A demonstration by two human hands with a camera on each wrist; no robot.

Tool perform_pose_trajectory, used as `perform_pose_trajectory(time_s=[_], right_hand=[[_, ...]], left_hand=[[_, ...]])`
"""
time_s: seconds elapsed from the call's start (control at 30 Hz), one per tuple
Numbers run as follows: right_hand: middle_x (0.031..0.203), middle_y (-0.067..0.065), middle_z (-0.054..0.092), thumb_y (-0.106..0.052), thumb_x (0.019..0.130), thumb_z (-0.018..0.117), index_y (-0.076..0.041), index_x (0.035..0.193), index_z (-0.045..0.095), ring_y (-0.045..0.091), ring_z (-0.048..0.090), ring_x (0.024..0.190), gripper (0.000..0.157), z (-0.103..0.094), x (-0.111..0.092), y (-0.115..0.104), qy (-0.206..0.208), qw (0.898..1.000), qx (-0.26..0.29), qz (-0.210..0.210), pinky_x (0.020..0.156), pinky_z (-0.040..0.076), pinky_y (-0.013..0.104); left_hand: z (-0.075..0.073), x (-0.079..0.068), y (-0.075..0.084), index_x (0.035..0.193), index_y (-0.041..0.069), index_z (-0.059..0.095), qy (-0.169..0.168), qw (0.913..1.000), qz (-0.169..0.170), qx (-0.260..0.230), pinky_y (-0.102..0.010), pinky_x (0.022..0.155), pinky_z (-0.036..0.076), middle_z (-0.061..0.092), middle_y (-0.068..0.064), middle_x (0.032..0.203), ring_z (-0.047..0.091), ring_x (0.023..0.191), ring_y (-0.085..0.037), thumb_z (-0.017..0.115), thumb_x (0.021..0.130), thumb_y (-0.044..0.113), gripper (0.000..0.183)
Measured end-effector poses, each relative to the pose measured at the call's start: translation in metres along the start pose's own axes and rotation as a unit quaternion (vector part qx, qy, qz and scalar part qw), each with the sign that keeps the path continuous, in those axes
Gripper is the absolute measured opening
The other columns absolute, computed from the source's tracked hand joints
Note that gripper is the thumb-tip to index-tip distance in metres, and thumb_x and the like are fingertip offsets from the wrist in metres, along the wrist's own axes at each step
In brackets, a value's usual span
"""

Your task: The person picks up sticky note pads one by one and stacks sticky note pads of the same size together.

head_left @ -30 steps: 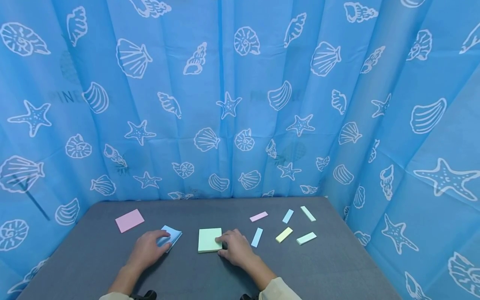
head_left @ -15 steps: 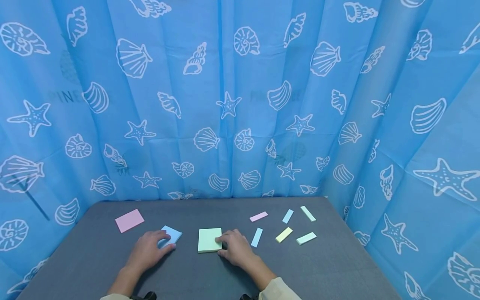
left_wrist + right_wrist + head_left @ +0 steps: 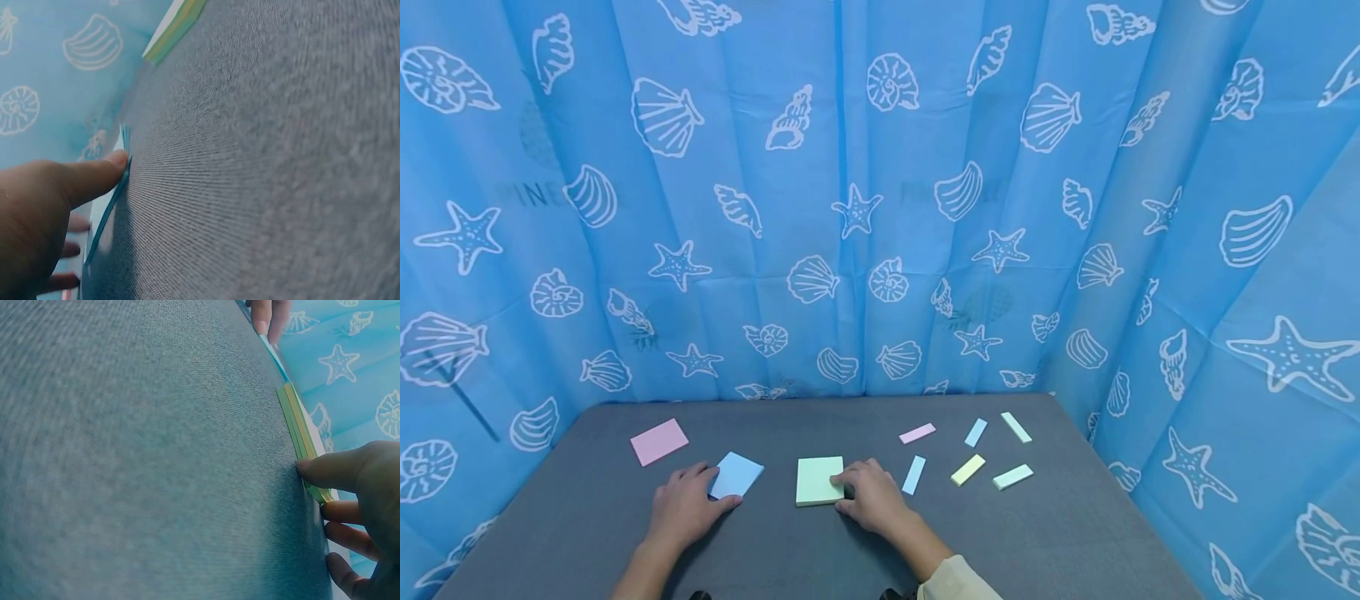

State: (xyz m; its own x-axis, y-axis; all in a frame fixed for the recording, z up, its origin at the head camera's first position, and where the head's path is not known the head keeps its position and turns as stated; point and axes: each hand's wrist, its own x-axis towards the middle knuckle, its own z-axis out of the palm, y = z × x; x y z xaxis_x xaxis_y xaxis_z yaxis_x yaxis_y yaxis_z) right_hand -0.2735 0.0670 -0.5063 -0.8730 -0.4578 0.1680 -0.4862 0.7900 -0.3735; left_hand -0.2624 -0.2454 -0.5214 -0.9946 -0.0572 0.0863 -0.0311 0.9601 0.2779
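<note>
A blue sticky note pad lies left of centre on the grey table. My left hand is at its left side, fingertips by the left edge and thumb at the near corner. In the left wrist view the thumb meets the thin blue edge, with the other fingers spread behind. To the right lies a thicker light green sticky note pad. My right hand holds its right side, the index finger on top. In the right wrist view the thumb presses the pad's layered near edge.
A pink sticky note pad lies at the back left. On the right are several narrow sticky note strips, among them a pink one, a blue one and a yellow one. A blue shell-print curtain stands behind the table.
My left hand has slid left off the blue pad's top to its edge, uncovering more of it; the pad's raised right side has settled flatter. The right hand and green pad have stayed put.
</note>
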Motion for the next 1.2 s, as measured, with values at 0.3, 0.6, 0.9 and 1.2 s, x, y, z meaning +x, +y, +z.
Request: perform_pose_trajectory(time_s=[0.3,0.6,0.9,1.2], right_hand=[[0.114,-0.001,0.066,-0.027,0.084,0.077,-0.019,0.118,0.072,0.016,0.054,0.102,0.036,-0.001,-0.001,0.0,0.001,1.0,0.001,-0.001,0.08,0.047,0.036],[0.113,-0.001,0.067,-0.027,0.084,0.078,-0.018,0.118,0.072,0.017,0.055,0.103,0.036,0.0,-0.001,0.001,0.007,1.0,-0.003,-0.004,0.081,0.047,0.037],[0.113,-0.002,0.066,-0.027,0.084,0.078,-0.019,0.119,0.071,0.016,0.054,0.103,0.037,0.0,0.001,0.001,0.001,1.0,-0.002,0.001,0.082,0.047,0.037],[0.113,-0.001,0.066,-0.027,0.084,0.078,-0.02,0.119,0.071,0.016,0.054,0.101,0.036,0.001,0.0,0.001,-0.001,1.0,-0.005,0.004,0.081,0.047,0.036]], left_hand=[[-0.003,-0.005,0.002,0.123,-0.009,0.058,0.005,0.9978,-0.06,-0.03,-0.07,0.09,0.031,0.049,-0.034,0.128,0.041,0.114,-0.054,0.071,0.065,0.075,0.102],[-0.002,-0.005,0.01,0.127,-0.005,0.051,0.054,0.9944,-0.056,-0.072,-0.064,0.086,0.034,0.054,-0.03,0.121,0.046,0.106,-0.049,0.087,0.062,0.052,0.094],[0.004,-0.004,0.019,0.135,0.004,0.038,0.046,0.9849,-0.016,-0.166,-0.049,0.072,0.047,0.06,-0.022,0.102,0.058,0.087,-0.033,0.086,0.074,0.017,0.079],[0.006,-0.004,0.021,0.139,0.009,0.038,0.052,0.9556,-0.01,-0.29,-0.027,0.054,0.041,0.05,-0.009,0.089,0.053,0.066,-0.017,0.073,0.084,-0.001,0.066]])
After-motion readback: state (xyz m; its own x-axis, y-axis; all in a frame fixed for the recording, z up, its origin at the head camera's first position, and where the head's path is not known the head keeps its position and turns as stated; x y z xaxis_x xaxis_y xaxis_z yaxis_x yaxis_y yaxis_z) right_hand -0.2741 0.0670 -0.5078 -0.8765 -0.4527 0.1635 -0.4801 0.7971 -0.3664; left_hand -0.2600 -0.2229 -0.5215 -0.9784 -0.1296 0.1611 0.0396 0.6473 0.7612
